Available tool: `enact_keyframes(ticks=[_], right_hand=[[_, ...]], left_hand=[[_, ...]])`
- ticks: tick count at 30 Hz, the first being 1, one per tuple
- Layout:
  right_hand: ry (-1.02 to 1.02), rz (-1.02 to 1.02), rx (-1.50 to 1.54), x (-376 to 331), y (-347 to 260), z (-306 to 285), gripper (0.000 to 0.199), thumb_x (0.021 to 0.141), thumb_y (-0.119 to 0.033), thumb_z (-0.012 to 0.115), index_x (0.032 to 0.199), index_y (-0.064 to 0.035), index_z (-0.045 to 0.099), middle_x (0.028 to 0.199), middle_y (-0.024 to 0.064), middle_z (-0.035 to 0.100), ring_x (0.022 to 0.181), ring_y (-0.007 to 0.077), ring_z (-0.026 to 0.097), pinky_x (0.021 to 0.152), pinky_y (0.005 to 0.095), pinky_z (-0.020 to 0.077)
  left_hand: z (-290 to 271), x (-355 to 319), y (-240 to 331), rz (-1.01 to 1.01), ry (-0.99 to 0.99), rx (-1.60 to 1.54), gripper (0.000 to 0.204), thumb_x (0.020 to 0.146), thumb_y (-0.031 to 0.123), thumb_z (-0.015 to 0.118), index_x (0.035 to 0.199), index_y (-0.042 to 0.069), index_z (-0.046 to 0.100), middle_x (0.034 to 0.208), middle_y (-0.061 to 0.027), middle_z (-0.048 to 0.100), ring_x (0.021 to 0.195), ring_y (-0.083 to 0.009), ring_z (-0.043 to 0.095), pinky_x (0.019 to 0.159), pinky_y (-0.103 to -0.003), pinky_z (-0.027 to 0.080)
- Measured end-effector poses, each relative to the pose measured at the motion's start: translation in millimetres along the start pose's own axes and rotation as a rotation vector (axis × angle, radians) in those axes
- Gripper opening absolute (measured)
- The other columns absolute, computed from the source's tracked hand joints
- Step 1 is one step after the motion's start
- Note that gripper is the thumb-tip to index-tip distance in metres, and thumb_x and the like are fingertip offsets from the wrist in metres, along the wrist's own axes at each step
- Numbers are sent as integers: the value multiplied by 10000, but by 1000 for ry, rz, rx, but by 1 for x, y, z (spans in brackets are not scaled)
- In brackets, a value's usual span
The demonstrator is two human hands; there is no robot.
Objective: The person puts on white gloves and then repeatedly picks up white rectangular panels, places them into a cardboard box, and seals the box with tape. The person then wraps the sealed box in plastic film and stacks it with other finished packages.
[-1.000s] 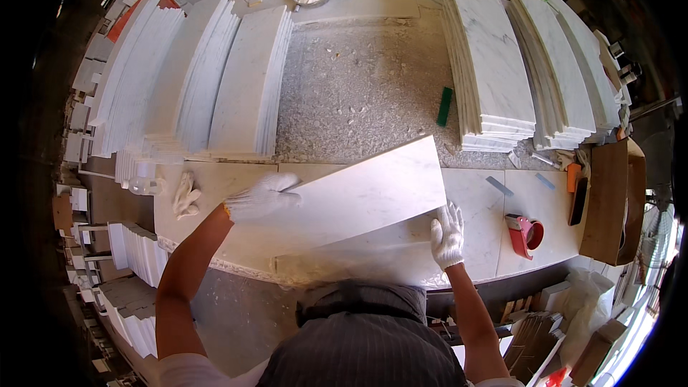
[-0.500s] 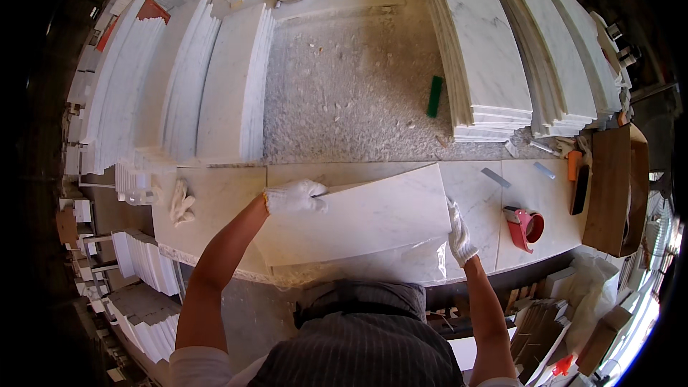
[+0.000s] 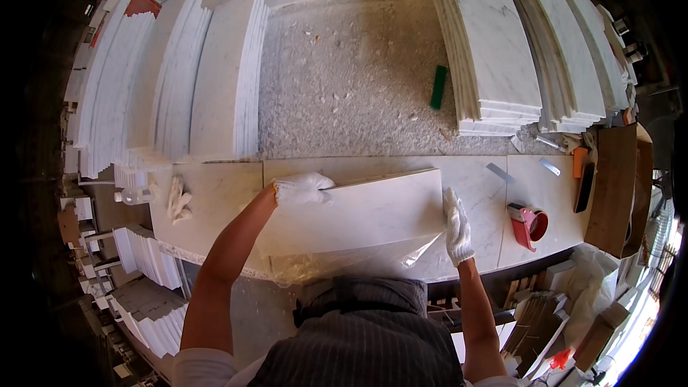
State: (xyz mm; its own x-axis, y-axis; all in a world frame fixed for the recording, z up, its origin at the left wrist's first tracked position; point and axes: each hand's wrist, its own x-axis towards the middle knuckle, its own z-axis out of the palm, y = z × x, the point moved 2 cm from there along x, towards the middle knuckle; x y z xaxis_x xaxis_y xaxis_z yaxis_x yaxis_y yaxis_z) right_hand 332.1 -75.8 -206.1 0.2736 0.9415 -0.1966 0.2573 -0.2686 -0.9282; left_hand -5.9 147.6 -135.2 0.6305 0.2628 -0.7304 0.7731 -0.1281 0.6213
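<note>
A white marble slab (image 3: 358, 211) lies tilted on the work table in front of me, with clear plastic film (image 3: 344, 259) along its near edge. My left hand (image 3: 304, 189), in a white knit glove, is closed on the slab's far left edge; its fingertips are partly hidden. At the slab's right end my right hand (image 3: 456, 226), gloved as well, is held upright with its fingers straight and close to the edge. Whether that palm touches the slab, I cannot tell.
Stacks of marble slabs stand at far left (image 3: 223, 79) and far right (image 3: 487, 43), flanking a dusty bed (image 3: 344, 86) with a green block (image 3: 438, 87). On the table are a red tape dispenser (image 3: 527, 226), a spare glove (image 3: 178, 199) and a brush (image 3: 585, 186). A cardboard box (image 3: 610, 193) stands right.
The slab's far right corner has come down and its near edge has drawn back from me. My right hand has straightened its fingers beside the end. The view has shifted slightly.
</note>
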Motion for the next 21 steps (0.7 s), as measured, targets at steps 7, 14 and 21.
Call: enact_keyframes(ticks=[7, 14, 21], right_hand=[[78, -98, -311, 4, -22, 9, 519, 973, -151, 617, 1446, 12, 478, 1451, 235, 511, 1358, 372, 475, 1137, 425, 360], [164, -172, -302, 1, -32, 25, 488, 913, -68, 651, 1375, 34, 532, 1350, 228, 577, 1213, 400, 558, 1049, 460, 438], [190, -32, -267, -7, -37, 36, 503, 976, -147, 609, 1432, 28, 489, 1425, 225, 548, 1287, 346, 549, 1093, 419, 407]], left_hand=[[15, -5, 19, -54, 270, 177, 331, 891, 260, 642, 1117, 21, 675, 1085, -181, 676, 1023, -302, 649, 863, -400, 509], [17, -89, 15, -77, 1192, 292, 395, 867, 209, 699, 1243, 100, 642, 1333, -182, 572, 1206, -367, 563, 969, -449, 487], [121, -132, -76, -670, 1462, -109, 551, 840, 322, 736, 1297, 46, 598, 1275, -240, 570, 1179, -382, 558, 982, -447, 464]])
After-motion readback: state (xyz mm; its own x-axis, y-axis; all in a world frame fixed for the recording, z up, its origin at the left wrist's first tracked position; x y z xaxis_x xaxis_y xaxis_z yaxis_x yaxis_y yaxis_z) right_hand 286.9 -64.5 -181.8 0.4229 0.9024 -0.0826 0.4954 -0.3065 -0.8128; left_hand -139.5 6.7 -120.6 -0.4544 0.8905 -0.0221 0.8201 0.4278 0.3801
